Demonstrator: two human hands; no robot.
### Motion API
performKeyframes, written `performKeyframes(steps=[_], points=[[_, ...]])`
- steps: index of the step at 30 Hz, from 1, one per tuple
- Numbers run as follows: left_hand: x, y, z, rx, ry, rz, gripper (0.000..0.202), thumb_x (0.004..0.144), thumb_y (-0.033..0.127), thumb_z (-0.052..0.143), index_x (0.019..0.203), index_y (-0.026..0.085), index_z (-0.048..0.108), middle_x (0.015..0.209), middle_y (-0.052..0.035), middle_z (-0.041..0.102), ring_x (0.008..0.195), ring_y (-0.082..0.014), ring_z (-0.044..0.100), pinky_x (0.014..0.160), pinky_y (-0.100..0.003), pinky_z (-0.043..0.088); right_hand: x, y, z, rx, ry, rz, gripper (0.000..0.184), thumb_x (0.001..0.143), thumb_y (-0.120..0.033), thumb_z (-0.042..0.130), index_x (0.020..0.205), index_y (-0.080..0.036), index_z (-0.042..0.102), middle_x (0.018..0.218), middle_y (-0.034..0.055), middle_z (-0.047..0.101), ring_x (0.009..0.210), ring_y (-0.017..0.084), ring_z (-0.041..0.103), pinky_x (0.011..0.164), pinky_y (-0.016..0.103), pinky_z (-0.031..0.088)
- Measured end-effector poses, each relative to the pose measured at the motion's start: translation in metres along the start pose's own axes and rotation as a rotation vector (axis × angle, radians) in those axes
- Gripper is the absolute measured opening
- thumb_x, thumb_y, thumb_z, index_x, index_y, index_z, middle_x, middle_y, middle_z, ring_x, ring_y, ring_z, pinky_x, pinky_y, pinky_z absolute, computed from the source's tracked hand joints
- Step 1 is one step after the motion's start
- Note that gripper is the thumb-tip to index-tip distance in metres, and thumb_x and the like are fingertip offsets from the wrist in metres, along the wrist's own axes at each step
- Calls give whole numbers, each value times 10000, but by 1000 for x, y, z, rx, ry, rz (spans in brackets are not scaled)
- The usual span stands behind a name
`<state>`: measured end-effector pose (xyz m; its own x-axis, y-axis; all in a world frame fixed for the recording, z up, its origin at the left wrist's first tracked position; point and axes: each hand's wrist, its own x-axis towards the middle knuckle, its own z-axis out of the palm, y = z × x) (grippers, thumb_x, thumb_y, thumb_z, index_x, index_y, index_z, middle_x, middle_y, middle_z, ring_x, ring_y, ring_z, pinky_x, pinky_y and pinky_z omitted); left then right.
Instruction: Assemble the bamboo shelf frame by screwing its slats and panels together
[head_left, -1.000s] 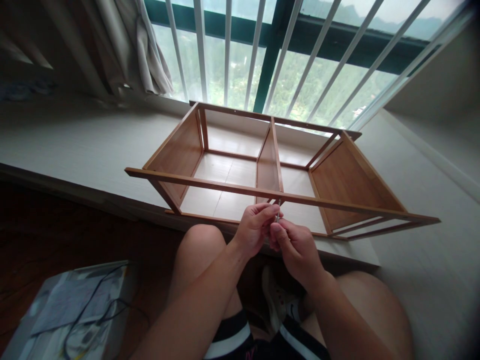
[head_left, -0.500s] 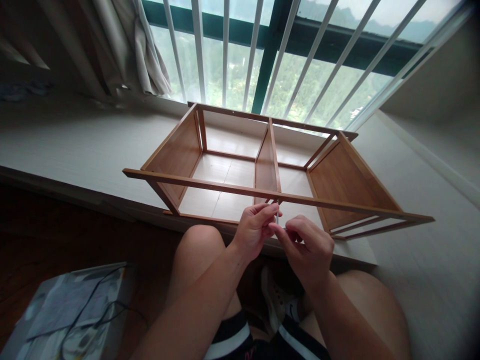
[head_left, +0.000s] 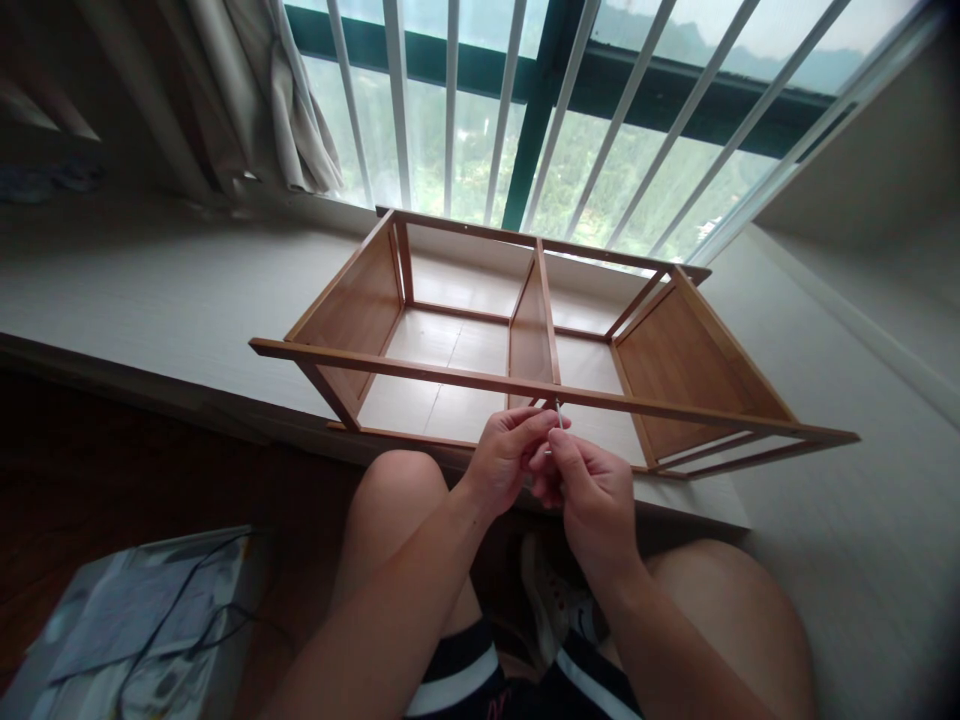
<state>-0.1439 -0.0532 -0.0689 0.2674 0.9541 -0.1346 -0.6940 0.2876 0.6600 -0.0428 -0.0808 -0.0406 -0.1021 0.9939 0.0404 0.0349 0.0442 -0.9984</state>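
A wooden shelf rack (head_left: 435,376) lies on its side on the pale window ledge, its near rail running across in front of me. A thin metal hex key (head_left: 560,416) reaches up to the underside of that rail, near the middle panel. My left hand (head_left: 502,458) is closed, thumb and fingers pinched around the upper part of the key just below the rail. Lower down, my right hand (head_left: 595,488) grips the key's bent end, thumb on top. Whatever the key's tip sits in is too small to make out.
Behind the rack stands a barred window (head_left: 450,120), with a grey curtain (head_left: 300,140) at its left. A wall (head_left: 862,400) closes the right side. At lower left a box (head_left: 232,600) holds papers and a black cable. My knees are under the ledge edge.
My right hand has swung left, toward my left hand, turning the key's bent end from right to left. The left hand keeps its place; the rack's right end has shifted slightly left in view.
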Motion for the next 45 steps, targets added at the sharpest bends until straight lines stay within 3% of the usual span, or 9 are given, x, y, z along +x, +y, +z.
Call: performKeyframes(steps=[6, 11, 17, 22, 24, 32, 38, 41, 45], points=[[0, 8, -1, -42, 47, -80, 339, 730, 391, 732, 904, 103, 692, 342, 74, 456, 249, -90, 424, 297, -176, 322, 1, -4, 9, 494, -179, 332, 390, 911, -479, 526, 756, -138, 638, 503, 4, 588, 326, 74, 433, 338, 185, 292], [-1, 11, -1, -65, 25, -138, 317, 705, 385, 744, 861, 117, 675, 339, 73, 462, 248, -95, 417, 284, -173, 302, 0, -6, 11, 554, -224, 342, 407, 907, -509, 527, 751, -145, 622, 543, 7, 606, 339, 65, 444, 334, 172, 308], [0, 8, -2, -76, 6, -142, 284, 738, 383, 722, 840, 126, 657, 391, 58, 485, 307, -88, 442, 334, -172, 322, -5, 0, 4, 221, -171, 229, 474, 915, -583, 450, 678, -180, 525, 507, -19, 533, 373, 90, 427, 366, 210, 312], [6, 4, -7, -98, -7, -75, 245, 741, 341, 739, 770, 110, 664, 519, 33, 511, 433, -62, 485, 427, -170, 353, -4, -3, -11, -526, 20, -208, 400, 816, -455, 669, 625, -199, 427, 524, -69, 392, 480, 83, 365, 497, 234, 297], [7, 4, -7, -94, -12, -70, 242, 743, 340, 738, 765, 111, 664, 537, 32, 503, 452, -59, 481, 446, -174, 354, -2, -6, -15, -700, 59, -335, 387, 802, -410, 689, 621, -201, 418, 531, -72, 382, 485, 82, 350, 519, 243, 290], [8, 1, -9, -80, -19, -56, 258, 744, 365, 731, 770, 117, 665, 563, 36, 490, 460, -51, 436, 481, -190, 350, 4, -13, -15, -863, 65, -465, 306, 837, -378, 640, 636, -201, 491, 523, -55, 433, 482, 95, 394, 534, 252, 301], [8, 2, -9, -97, -37, -38, 246, 739, 348, 741, 755, 111, 677, 507, 62, 408, 430, -29, 351, 446, -171, 285, 1, -16, -11, -673, 3, -308, 286, 890, -372, 560, 666, -195, 549, 540, -34, 488, 502, 111, 434, 530, 255, 332], [7, 4, -8, -100, -34, -22, 254, 718, 341, 759, 749, 102, 680, 475, 80, 359, 404, -15, 309, 409, -155, 241, -1, -15, -10, -397, -48, -165, 329, 930, -390, 492, 675, -191, 552, 541, -30, 495, 496, 112, 449, 502, 246, 354], [5, 5, -8, -62, -36, -57, 305, 706, 392, 748, 808, 113, 680, 452, 77, 391, 364, -45, 373, 367, -165, 278, -3, -12, -6, 68, -106, 78, 327, 946, -403, 448, 732, -183, 561, 528, -36, 503, 418, 91, 425, 396, 212, 310]])
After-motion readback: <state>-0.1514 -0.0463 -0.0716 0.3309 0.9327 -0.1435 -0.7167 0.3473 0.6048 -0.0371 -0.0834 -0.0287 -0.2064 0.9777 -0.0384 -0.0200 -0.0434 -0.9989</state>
